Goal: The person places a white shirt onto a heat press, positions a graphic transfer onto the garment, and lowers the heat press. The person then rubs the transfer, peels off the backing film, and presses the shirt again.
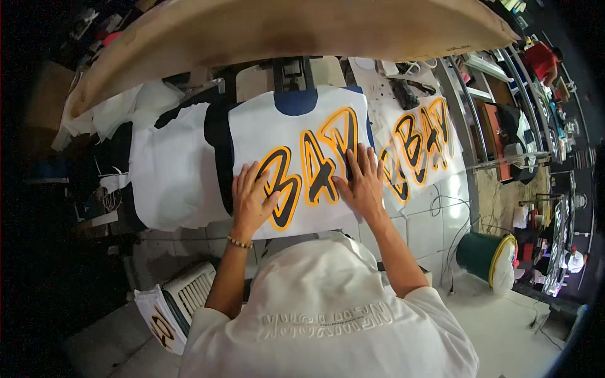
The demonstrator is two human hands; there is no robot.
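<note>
Person's white shirt (321,296) with raised lettering on it fills the near centre. Near left: vented light-grey plastic unit (192,286), a folded white printed sheet (152,309) against its left side. Near right: green bucket (476,255) with yellow rim, on pale flooring (504,327); thin cables trail close by. Beaded bracelet (239,242) on the left wrist. Both hands open, palms down, fingers spread, gripping nothing. Left hand (252,198) rests on the white panel (290,135), over the left edge of its orange-outlined black lettering (288,200); right hand (360,183) lies at the right end, fingertips across the last letter. Panel lies flat, centred before the person, dark blue patch (295,103) rounded into its far edge. Left of it, separated by a black band (218,157): plain white piece (176,167). Right of it: clear sheet (419,142) bearing similar lettering. Farther right, black object (405,96), kind unclear, by the sheet's far end; beyond to the right, metal rails (466,101). Far side: broad tan board (296,31) spans the view, underside and kind uncertain. Far right: co-worker in red (539,63).
</note>
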